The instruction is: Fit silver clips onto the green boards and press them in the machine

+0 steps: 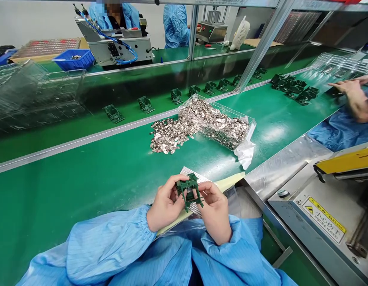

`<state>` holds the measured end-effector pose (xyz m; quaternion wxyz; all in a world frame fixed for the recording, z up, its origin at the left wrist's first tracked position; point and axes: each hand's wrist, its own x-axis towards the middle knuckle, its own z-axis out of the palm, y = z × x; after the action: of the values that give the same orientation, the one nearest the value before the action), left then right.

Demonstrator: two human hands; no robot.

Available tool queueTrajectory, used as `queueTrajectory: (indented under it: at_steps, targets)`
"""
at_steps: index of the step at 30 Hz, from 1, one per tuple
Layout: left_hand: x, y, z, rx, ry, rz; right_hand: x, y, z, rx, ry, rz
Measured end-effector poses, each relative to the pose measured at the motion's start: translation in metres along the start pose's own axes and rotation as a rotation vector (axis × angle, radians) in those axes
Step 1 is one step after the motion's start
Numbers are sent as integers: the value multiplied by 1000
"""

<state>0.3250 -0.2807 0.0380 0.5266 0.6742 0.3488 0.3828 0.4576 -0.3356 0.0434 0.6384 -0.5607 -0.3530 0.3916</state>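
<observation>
Between my two hands is a dark green plastic frame-like part (190, 186), held tilted just over the near edge of the green bench. My left hand (166, 202) grips its left side, thumb in front. My right hand (214, 208) has its fingers closed on the part's right side; whether a small piece is also between those fingers cannot be made out. Under the part lies a silvery ribbed sheet (198, 173). Ahead, a heap of small metal pieces (169, 137) spills from a clear plastic tray (225, 137) full of more of them.
Several similar green parts (146, 104) stand in a row along the conveyor. More green parts (294, 87) are piled at right, near a co-worker's hand (351, 89). A machine with a hand-injury warning label (324, 218) stands close on my right. Clear trays (37, 91) are stacked at left.
</observation>
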Motion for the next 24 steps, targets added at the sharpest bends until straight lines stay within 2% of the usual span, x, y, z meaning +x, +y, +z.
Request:
queueTrajectory:
  at_steps: [7,14,19,22,24]
  targets:
    - [-4,5,2,-64,-19,-46,-4,-8,2,100,25,34]
    - [-11,18,16,-114,-110,-51,-23,-12,-11,155,95,50]
    - [0,30,24,-85,-179,-14,-27,-18,-44,55,76,4]
    - [20,28,28,-97,-145,-13,-26,-4,-71,-86,165,18]
    - [33,19,33,-117,-108,-7,-26,13,-80,-139,107,103]
